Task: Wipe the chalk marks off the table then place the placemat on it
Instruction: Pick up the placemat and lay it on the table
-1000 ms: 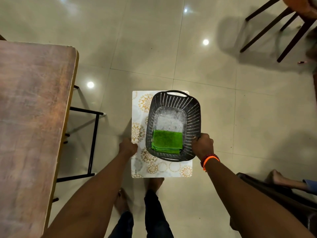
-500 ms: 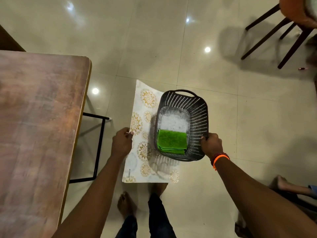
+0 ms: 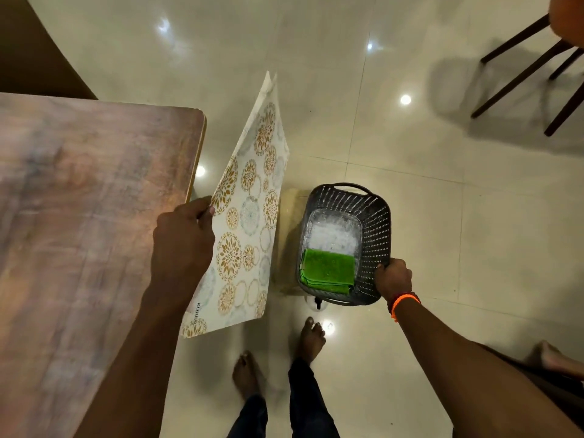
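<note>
My left hand (image 3: 181,245) grips the left edge of a white placemat (image 3: 249,216) with gold flower prints, held tilted in the air just right of the table edge. The wooden table (image 3: 79,216) fills the left side, its top smeared with pale chalky streaks. My right hand (image 3: 393,278) holds the near right rim of a dark perforated basket (image 3: 374,222), carried above the floor. Inside the basket lies a folded green cloth (image 3: 327,270) on a clear plastic liner.
Glossy tiled floor (image 3: 410,191) lies below, with my bare feet (image 3: 311,338) on it. Dark chair legs (image 3: 537,58) stand at the far right. Another person's foot (image 3: 556,358) and a dark seat show at the lower right edge.
The placemat has come out from under the basket: my left hand swung it left and up toward the table, tilting it. The basket stayed in my right hand.
</note>
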